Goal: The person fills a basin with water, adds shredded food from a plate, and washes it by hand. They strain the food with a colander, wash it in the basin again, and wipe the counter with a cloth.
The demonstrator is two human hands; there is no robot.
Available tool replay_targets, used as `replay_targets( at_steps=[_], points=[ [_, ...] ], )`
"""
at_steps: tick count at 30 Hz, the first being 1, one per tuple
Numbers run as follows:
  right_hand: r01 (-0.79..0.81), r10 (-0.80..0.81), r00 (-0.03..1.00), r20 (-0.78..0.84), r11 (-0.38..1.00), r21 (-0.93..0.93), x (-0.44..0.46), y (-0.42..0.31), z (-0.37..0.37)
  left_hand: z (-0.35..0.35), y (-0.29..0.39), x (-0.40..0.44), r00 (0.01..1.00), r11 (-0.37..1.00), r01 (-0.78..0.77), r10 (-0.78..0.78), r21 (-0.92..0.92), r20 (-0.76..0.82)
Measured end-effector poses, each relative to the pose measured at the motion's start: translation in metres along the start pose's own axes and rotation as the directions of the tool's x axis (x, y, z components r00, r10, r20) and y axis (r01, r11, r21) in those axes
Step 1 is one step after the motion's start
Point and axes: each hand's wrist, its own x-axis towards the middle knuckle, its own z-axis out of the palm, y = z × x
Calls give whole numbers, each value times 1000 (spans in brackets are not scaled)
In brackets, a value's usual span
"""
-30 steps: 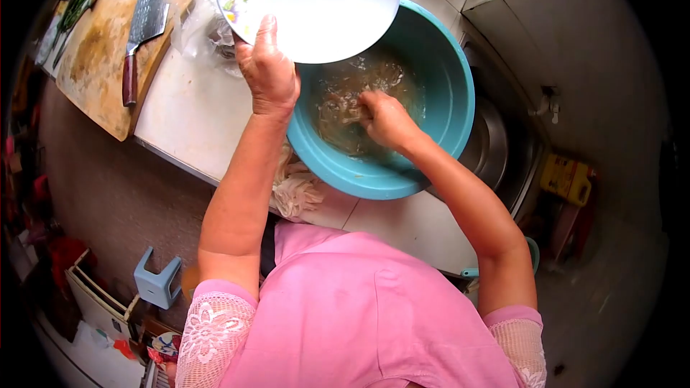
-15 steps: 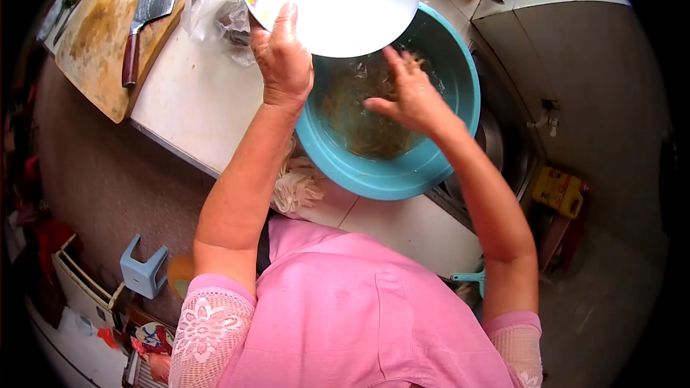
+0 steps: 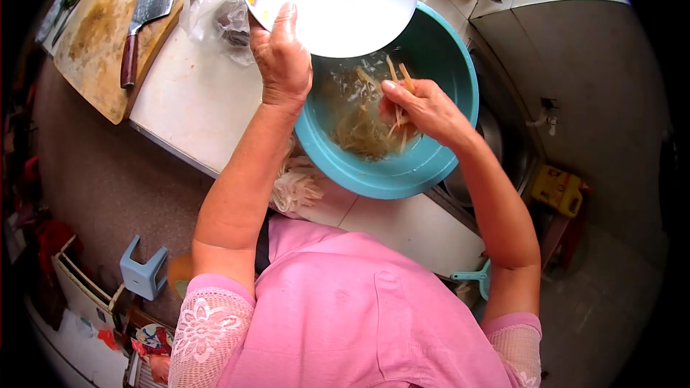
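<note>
My left hand [image 3: 282,61] grips the left rim of a white plate [image 3: 338,0] with flowers printed near its edge, thumb on top. The plate is tilted above the far side of a round blue basin [image 3: 384,185]. Inside the basin is water with a loose heap of thin, pale vegetable strips [image 3: 363,133]; their exact kind is hard to tell. My right hand [image 3: 424,109] is over the basin's right side, its fingers closed round some of these strips, whose ends stick out above and below the fingers.
A cleaver [image 3: 151,7] lies on a wooden cutting board [image 3: 93,36] at left. Beside it is a crumpled plastic bag [image 3: 223,18]. A pale cloth [image 3: 296,187] sits by the basin's near left side. Right of the basin is a sink [image 3: 489,151]; a blue stool [image 3: 144,273] stands below.
My right hand has gone from spread fingers over the water to closed round a bunch of strips. The water is splashing more. My left hand and the plate have barely moved.
</note>
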Motion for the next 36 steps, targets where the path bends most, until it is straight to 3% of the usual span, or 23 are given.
replay_targets(
  at_steps=[1,2,3,5,7,8,9,11,13,15,17,19,20,23,24,25,27,29,31,33,34,35,36],
  points=[
    [-29,31,997,76,999,-38,-9,-5,-6,0,-1,0,1000,1000,3,-3,-7,-10],
    [125,-114,992,53,950,-287,-14,0,-8,0,-1,0,1000,1000,6,-6,-14,-19],
    [256,-259,963,69,816,-519,-16,9,-9,1,-1,0,1000,1000,5,-5,-16,-19],
    [184,-297,955,22,532,-826,-11,34,-3,2,-2,0,999,1000,-28,28,-13,-31],
    [75,-215,976,-24,442,-894,0,48,14,1,-2,0,999,1000,-29,29,1,-28],
    [20,-102,994,-40,521,-853,7,46,22,1,-2,0,999,999,-30,31,16,-26],
    [27,-241,966,-91,446,-895,12,48,33,1,-2,0,999,999,-31,31,17,-27],
    [206,-365,931,-9,547,-811,42,86,36,0,0,0,1000,999,-17,17,47,-6],
    [233,-311,950,40,615,-753,37,64,38,1,0,0,1000,999,-11,11,30,-4],
    [161,-192,981,-24,880,-447,31,48,37,1,0,0,1000,1000,-5,5,11,-10],
    [40,-52,998,-45,968,-247,19,26,28,0,-1,0,1000,1000,16,-16,-27,-4],
    [-74,59,994,-96,984,-165,5,-3,15,-2,-2,1,1000,1000,7,-7,-19,6],
    [8,-21,994,-103,992,-124,9,3,8,-2,-2,1,1000,1000,-2,3,-11,18],
    [-33,44,999,12,879,-476,5,-19,-14,-1,-1,0,1000,999,21,-21,-36,5],
    [136,-195,980,-37,797,-589,14,-2,-19,0,0,-1,1000,999,21,-21,-35,2],
    [136,-194,980,-36,796,-590,24,4,-18,2,1,-1,1000,999,6,-6,-44,4],
    [216,-422,904,-65,585,-782,45,13,-11,2,1,-2,1000,999,-7,7,-51,5],
    [248,-486,868,-102,603,-758,69,26,9,1,1,-1,1000,1000,-3,3,-19,13],
    [137,-492,862,-120,456,-880,64,21,39,1,-1,0,1000,1000,1,-1,-21,10],
    [259,-522,852,-43,492,-831,63,27,54,0,-1,1,1000,1000,5,-4,-24,8],
    [298,-516,854,-66,589,-751,66,31,59,0,0,1,1000,1000,2,-2,-13,2],
    [294,-515,855,-69,589,-753,66,34,56,1,0,0,1000,1000,1,-1,-4,-3],
    [268,-428,901,-79,688,-675,62,32,52,2,-1,0,1000,1000,4,-4,-8,-1]
  ],
)
